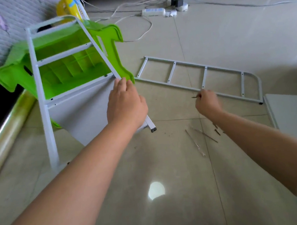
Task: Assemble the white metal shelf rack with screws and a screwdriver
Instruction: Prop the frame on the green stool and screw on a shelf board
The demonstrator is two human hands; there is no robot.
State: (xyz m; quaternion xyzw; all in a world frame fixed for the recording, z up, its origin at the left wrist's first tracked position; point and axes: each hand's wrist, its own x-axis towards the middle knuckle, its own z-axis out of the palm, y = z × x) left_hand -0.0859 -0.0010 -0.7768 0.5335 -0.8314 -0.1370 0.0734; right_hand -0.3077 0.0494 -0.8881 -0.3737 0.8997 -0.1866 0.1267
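A white metal side frame (38, 84) with a white shelf panel (80, 109) fixed to it stands tilted at the left. My left hand (125, 105) grips the frame's right upright where it meets the panel. My right hand (207, 102) pinches a small dark screw (195, 97) just above the floor. The second white side frame (204, 76) lies flat on the tiles beyond that hand. Loose screws (217, 131) and thin metal rods (195, 142) lie on the floor under my right forearm.
A green plastic stool (64, 66) lies on its side behind the standing frame. Another white shelf panel (295, 108) lies at the right edge. A bed with a shiny rail (4, 136) borders the left. Power strips (153, 11) and cables lie at the back.
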